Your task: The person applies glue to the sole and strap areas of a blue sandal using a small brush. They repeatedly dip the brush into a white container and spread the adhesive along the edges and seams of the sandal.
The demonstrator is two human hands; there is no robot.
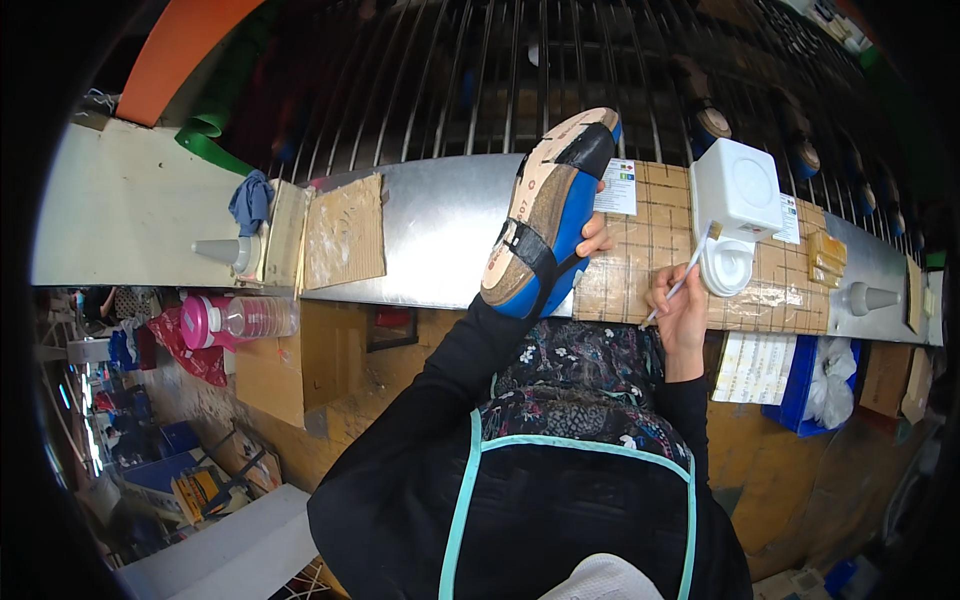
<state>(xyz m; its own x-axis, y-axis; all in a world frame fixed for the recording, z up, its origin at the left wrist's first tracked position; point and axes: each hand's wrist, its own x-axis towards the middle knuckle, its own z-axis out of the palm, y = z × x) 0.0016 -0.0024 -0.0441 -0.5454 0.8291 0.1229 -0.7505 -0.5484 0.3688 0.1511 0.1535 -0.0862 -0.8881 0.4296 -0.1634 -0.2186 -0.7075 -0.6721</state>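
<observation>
Dark apron [580, 500], mint-edged, lies nearest. Beyond it, the left hand [597, 238] has its fingers clamped on a blue shoe [575, 200] held above the bench edge; its long axis slants from lower left to upper right, cork-edged face toward the camera. The right hand [682, 310], fingers closed on a slim brush [698, 260], bristles up, is near taped cardboard [640, 275] on the metal bench [425, 230]. A blue bin [794, 385] below contains whitish plastic bags [832, 385]. On the cardboard stands a white container [738, 185], contents hidden. Farthest: parallel metal rods [440, 90].
</observation>
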